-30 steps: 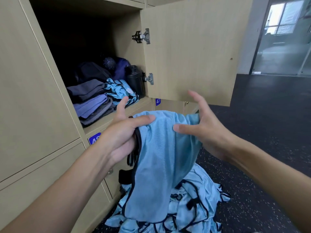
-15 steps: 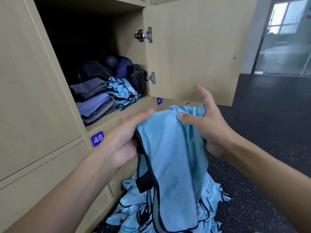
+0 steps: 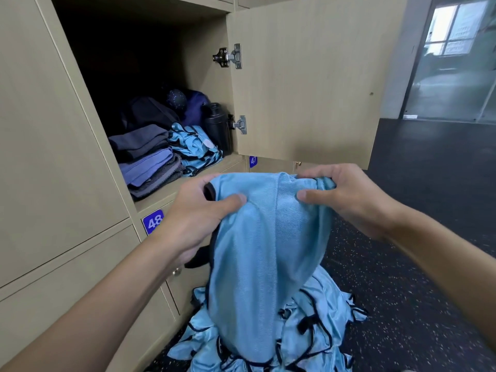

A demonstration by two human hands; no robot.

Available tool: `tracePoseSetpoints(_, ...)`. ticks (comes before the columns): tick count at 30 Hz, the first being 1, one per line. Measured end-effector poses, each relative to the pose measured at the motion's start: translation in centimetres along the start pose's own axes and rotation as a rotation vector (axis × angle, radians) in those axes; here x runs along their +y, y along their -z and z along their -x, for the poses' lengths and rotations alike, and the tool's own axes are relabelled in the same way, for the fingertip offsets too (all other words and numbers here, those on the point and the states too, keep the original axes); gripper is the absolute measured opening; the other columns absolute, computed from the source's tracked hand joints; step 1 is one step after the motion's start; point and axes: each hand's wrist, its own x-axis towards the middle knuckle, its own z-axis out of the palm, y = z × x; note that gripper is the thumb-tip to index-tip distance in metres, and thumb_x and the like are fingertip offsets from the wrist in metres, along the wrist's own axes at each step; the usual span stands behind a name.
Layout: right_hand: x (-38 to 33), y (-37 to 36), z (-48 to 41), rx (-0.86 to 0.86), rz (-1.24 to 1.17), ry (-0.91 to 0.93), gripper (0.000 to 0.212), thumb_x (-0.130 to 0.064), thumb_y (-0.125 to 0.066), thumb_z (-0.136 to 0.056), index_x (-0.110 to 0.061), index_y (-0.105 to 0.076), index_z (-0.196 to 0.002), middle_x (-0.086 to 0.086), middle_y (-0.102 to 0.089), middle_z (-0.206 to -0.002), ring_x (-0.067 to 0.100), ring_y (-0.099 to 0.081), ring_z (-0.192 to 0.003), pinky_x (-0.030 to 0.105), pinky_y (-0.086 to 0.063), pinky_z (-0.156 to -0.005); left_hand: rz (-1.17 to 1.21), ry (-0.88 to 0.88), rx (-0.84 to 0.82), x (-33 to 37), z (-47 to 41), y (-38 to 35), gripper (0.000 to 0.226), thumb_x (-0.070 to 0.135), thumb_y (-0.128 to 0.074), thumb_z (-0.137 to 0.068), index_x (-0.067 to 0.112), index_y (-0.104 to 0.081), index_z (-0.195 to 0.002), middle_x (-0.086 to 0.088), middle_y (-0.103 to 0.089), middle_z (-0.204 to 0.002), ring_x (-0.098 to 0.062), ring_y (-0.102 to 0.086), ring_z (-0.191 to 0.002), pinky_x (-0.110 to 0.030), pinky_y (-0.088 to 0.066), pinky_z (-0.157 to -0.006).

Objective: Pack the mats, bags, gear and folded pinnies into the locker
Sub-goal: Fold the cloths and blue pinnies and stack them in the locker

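A light blue pinny (image 3: 268, 237) with black trim hangs in front of me. My left hand (image 3: 193, 218) grips its top left edge, thumb on the front. My right hand (image 3: 341, 194) grips the top right edge the same way. Below it a heap of more blue pinnies (image 3: 308, 336) lies on the floor. The open locker (image 3: 171, 189) holds folded mats (image 3: 147, 159) in grey and purple, folded blue pinnies (image 3: 196, 149), dark bags (image 3: 161, 108) at the back and a black bottle (image 3: 216, 124).
The locker door (image 3: 303, 76) stands open to the right, just above my right hand. Closed lockers with labels 48 (image 3: 153, 222) and 47 (image 3: 252, 161) sit below. The floor (image 3: 418, 237) is dark and speckled. A glass door (image 3: 456, 63) is far right.
Both hands went from open fingers at the pinny's top to gripping it. The pinny now hangs spread between them, held a little higher and flatter.
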Motion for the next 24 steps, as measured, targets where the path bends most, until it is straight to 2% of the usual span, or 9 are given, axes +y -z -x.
tracePoseSetpoints(3, 0.0, 0.4, -0.1, -0.049, 0.033, 0.011, 0.035, -0.013, -0.081, -0.077, -0.011, -0.073, -0.111, 0.000, -0.076, -0.100, 0.016, -0.073, -0.093, 0.027, -0.058, -0.085, -0.003, -0.003, -0.011, 0.6, -0.2, 0.6, 0.014, 0.000, -0.068, -0.090, 0.006, -0.072, -0.102, -0.009, -0.077, -0.093, -0.022, -0.074, -0.082, -0.029, -0.061, -0.071)
tracePoseSetpoints(7, -0.4, -0.1, 0.1, -0.166, 0.161, 0.020, 0.036, -0.018, -0.086, -0.071, -0.017, -0.074, -0.104, -0.007, -0.076, -0.093, 0.008, -0.072, -0.087, 0.023, -0.057, -0.077, 0.058, 0.039, -0.022, 0.7, -0.2, 0.6, 0.013, 0.002, -0.067, -0.090, 0.004, -0.073, -0.102, -0.013, -0.077, -0.098, -0.024, -0.074, -0.086, -0.032, -0.062, -0.077)
tracePoseSetpoints(10, -0.2, -0.8, -0.3, -0.082, 0.260, 0.022, 0.024, -0.015, -0.084, -0.073, -0.014, -0.074, -0.095, -0.004, -0.075, -0.085, 0.007, -0.070, -0.075, 0.023, -0.058, -0.071, 0.154, 0.114, -0.089, 0.9, 0.1, 0.6, 0.024, -0.006, -0.070, -0.084, 0.003, -0.071, -0.106, -0.015, -0.076, -0.098, -0.026, -0.075, -0.085, -0.033, -0.062, -0.070)
tracePoseSetpoints(15, 0.4, -0.4, 0.0, 0.049, -0.018, -0.009, 0.006, -0.010, -0.070, -0.089, -0.009, -0.064, -0.088, 0.011, -0.061, -0.077, 0.020, -0.056, -0.067, 0.035, -0.043, -0.060, 0.207, 0.134, -0.026, 1.0, 0.1, 0.9, 0.045, -0.013, -0.074, -0.075, 0.009, -0.060, -0.112, -0.014, -0.074, -0.097, -0.026, -0.074, -0.078, -0.034, -0.060, -0.061)
tracePoseSetpoints(16, 0.5, -0.5, 0.1, 0.062, -0.161, -0.037, 0.009, -0.010, -0.068, -0.090, -0.012, -0.061, -0.095, 0.012, -0.060, -0.085, 0.024, -0.056, -0.072, 0.037, -0.044, -0.062, 0.259, 0.121, 0.004, 0.9, 0.1, 0.7, 0.046, -0.013, -0.073, -0.076, 0.008, -0.060, -0.114, -0.015, -0.074, -0.101, -0.027, -0.075, -0.081, -0.034, -0.061, -0.063)
tracePoseSetpoints(18, 1.0, -1.2, 0.3, 0.025, -0.379, -0.124, 0.046, -0.011, -0.074, -0.084, -0.026, -0.053, -0.122, 0.012, -0.061, -0.105, 0.027, -0.066, -0.083, 0.044, -0.053, -0.073, 0.361, 0.100, 0.069, 0.7, 0.0, 0.1, 0.048, -0.013, -0.071, -0.078, 0.007, -0.059, -0.121, -0.017, -0.074, -0.105, -0.029, -0.074, -0.087, -0.037, -0.062, -0.069)
tracePoseSetpoints(20, 1.5, -2.2, 0.7, -0.059, -0.357, -0.155, 0.082, -0.002, -0.078, -0.078, -0.042, -0.039, -0.138, 0.011, -0.067, -0.109, 0.025, -0.072, -0.090, 0.041, -0.058, -0.078, 0.421, 0.093, 0.116, 0.4, -0.1, -0.4, 0.051, -0.013, -0.069, -0.080, 0.008, -0.056, -0.125, -0.017, -0.073, -0.102, -0.029, -0.073, -0.085, -0.040, -0.063, -0.074)
tracePoseSetpoints(22, 1.3, -2.6, 0.7, 0.004, -0.320, -0.117, 0.084, 0.001, -0.076, -0.080, -0.044, -0.037, -0.139, 0.014, -0.070, -0.107, 0.024, -0.072, -0.091, 0.037, -0.059, -0.078, 0.439, 0.107, 0.157, 0.3, -0.3, -0.4, 0.052, -0.013, -0.069, -0.081, 0.009, -0.056, -0.126, -0.018, -0.072, -0.102, -0.028, -0.072, -0.083, -0.041, -0.062, -0.075)
tracePoseSetpoints(24, 0.8, -2.3, 0.5, 0.152, -0.429, -0.088, 0.074, -0.009, -0.076, -0.083, -0.048, -0.039, -0.134, 0.017, -0.060, -0.128, 0.025, -0.069, -0.101, 0.044, -0.056, -0.090, 0.458, 0.119, 0.177, 0.3, -0.5, -0.2, 0.053, -0.012, -0.069, -0.082, 0.012, -0.055, -0.127, -0.019, -0.071, -0.107, -0.028, -0.072, -0.085, -0.042, -0.062, -0.077)
